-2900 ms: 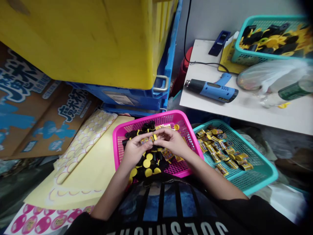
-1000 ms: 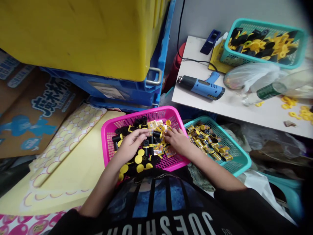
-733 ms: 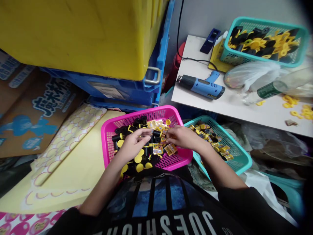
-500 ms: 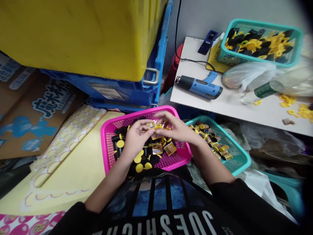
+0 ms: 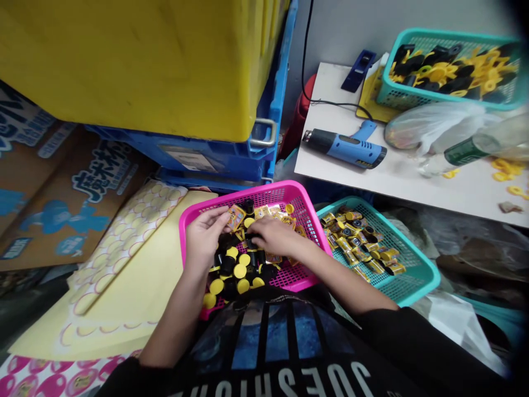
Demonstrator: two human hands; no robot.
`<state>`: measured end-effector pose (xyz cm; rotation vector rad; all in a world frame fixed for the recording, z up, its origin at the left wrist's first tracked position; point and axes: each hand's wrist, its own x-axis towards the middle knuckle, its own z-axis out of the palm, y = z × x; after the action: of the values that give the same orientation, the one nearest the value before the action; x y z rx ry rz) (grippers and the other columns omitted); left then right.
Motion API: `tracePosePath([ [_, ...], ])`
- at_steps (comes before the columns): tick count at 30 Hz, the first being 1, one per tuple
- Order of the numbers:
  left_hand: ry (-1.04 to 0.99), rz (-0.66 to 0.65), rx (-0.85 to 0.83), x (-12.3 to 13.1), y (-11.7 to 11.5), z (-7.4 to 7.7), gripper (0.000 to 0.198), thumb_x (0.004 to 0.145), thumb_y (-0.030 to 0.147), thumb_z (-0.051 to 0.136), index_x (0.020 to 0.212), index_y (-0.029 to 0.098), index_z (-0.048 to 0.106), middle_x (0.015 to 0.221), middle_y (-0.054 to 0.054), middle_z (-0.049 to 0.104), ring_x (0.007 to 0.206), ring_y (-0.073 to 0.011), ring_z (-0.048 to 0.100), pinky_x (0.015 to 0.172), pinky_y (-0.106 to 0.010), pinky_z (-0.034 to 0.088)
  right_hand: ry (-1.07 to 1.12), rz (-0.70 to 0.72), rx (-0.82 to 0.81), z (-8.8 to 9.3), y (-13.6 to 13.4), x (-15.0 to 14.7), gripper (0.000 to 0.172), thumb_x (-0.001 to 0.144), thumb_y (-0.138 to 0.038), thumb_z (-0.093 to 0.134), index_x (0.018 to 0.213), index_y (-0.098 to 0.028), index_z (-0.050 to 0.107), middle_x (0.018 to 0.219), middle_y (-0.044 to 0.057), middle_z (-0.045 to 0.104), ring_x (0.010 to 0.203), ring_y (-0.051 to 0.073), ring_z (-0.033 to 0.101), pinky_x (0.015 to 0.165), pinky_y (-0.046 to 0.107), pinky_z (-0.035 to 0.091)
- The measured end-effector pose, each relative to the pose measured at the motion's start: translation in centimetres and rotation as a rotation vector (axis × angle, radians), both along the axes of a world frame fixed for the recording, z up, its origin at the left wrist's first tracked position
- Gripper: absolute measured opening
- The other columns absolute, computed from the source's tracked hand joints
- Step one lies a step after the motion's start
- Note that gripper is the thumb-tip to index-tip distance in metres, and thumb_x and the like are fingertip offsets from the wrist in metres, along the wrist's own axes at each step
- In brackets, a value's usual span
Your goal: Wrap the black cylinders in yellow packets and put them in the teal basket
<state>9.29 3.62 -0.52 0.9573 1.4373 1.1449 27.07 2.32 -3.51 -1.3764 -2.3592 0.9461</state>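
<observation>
Left hand [image 5: 202, 238] pinches a printed wrapper [image 5: 236, 217]; right hand [image 5: 274, 235] partly hides black cylinders [image 5: 227, 266], its grip unclear.

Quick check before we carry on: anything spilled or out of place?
Yes: loose yellow plastic pieces lie on the white tabletop, outside the turquoise plastic mesh basket of similar parts, so they look spilled. A small brownish scrap near the tabletop's edge also looks stray; I cannot tell what it is.
</observation>
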Motion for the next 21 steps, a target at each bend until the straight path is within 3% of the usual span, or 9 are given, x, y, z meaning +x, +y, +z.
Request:
tracePosePath([
  [3,0.007,0.001,-0.011,-0.7,0.1,-0.4,0.037,0.062,0.036,0.082,0.092,0.015,0.074,0.087,-0.007,0.076,0.076,-0.0180,0.070,0.071,-0.029,0.056,-0.245,0.223,0.092,-1.5,-0.9,-1.9,0.028,0.087,-0.010,0.049,0.111,-0.014,0.064,0.110,0.016,0.063,0.106,0.027,0.055,0.089,0.038,0.044],
  [6,0.026,-0.025,-0.039,-0.6,-0.2,-0.2,0.042,0.059,0.034,0.085,0.095,0.015,0.074,0.085,-0.006,0.076,0.078,-0.0193,0.070,0.075,-0.031,0.057,-0.320,0.197,0.087,-2.0,-1.3,-3.0,0.035,0.088,-0.004,0.039,0.113,-0.009,0.063,0.109,0.020,0.063,0.104,0.028,0.057,0.085,0.038,0.047],
  [8,0.046,-0.009,-0.045,-0.6,-0.4,0.2,0.043,0.058,0.032,0.085,0.095,0.014,0.074,0.082,-0.006,0.076,0.075,-0.0183,0.070,0.074,-0.031,0.057,-0.266,0.115,0.015,-1.8,-1.2,-2.6,0.036,0.083,-0.004,0.045,0.115,-0.007,0.061,0.109,0.020,0.062,0.102,0.029,0.058,0.084,0.039,0.048],
  [10,0.068,0.033,-0.036,-0.8,-0.4,0.5,0.037,0.060,0.032,0.084,0.092,0.015,0.075,0.082,-0.006,0.076,0.072,-0.0170,0.069,0.072,-0.030,0.057,-0.084,-0.020,-0.098,-1.6,-1.1,-1.3,0.040,0.078,-0.008,0.052,0.118,-0.010,0.058,0.113,0.018,0.061,0.103,0.028,0.057,0.088,0.040,0.047],
  [12,0.096,0.070,-0.034,-1.2,-0.5,0.6,0.033,0.064,0.034,0.081,0.090,0.015,0.076,0.085,-0.006,0.077,0.067,-0.0159,0.068,0.067,-0.029,0.058,0.244,-0.179,-0.278,-1.4,-1.1,0.4,0.037,0.080,-0.016,0.052,0.116,-0.016,0.059,0.115,0.013,0.061,0.102,0.024,0.058,0.088,0.040,0.048],
  [15,0.136,0.049,-0.047,-1.6,-0.5,0.6,0.031,0.067,0.037,0.078,0.089,0.015,0.077,0.088,-0.007,0.077,0.067,-0.0175,0.069,0.064,-0.030,0.058,0.865,-0.399,-0.651,-0.8,-1.9,2.1,0.026,0.089,-0.030,0.045,0.106,-0.021,0.062,0.096,0.005,0.063,0.081,0.016,0.061,0.071,0.032,0.051],
  [17,0.150,-0.025,-0.040,-1.6,-0.6,0.5,0.029,0.067,0.037,0.078,0.088,0.016,0.077,0.090,-0.007,0.077,0.078,-0.0210,0.071,0.072,-0.032,0.058,1.191,-0.481,-0.867,-0.3,-2.6,2.4,0.021,0.085,-0.035,0.056,0.101,-0.021,0.059,0.088,0.001,0.060,0.072,0.012,0.062,0.066,0.026,0.051],
  [19,0.157,-0.109,-0.028,-1.3,-0.7,0.5,0.029,0.067,0.039,0.079,0.086,0.018,0.078,0.091,-0.008,0.078,0.088,-0.0236,0.071,0.081,-0.034,0.057,1.374,-0.510,-0.966,0.3,-3.0,2.1,0.025,0.078,-0.034,0.069,0.094,-0.021,0.054,0.089,0.000,0.060,0.073,0.011,0.065,0.066,0.023,0.051],
  [21,0.163,-0.174,-0.026,-0.9,-0.8,0.5,0.031,0.066,0.042,0.079,0.086,0.018,0.078,0.092,-0.008,0.078,0.090,-0.0247,0.071,0.085,-0.037,0.056,1.443,-0.537,-0.939,1.0,-3.1,1.5,0.028,0.078,-0.035,0.070,0.087,-0.021,0.048,0.089,-0.001,0.062,0.066,0.011,0.064,0.056,0.020,0.049],
])
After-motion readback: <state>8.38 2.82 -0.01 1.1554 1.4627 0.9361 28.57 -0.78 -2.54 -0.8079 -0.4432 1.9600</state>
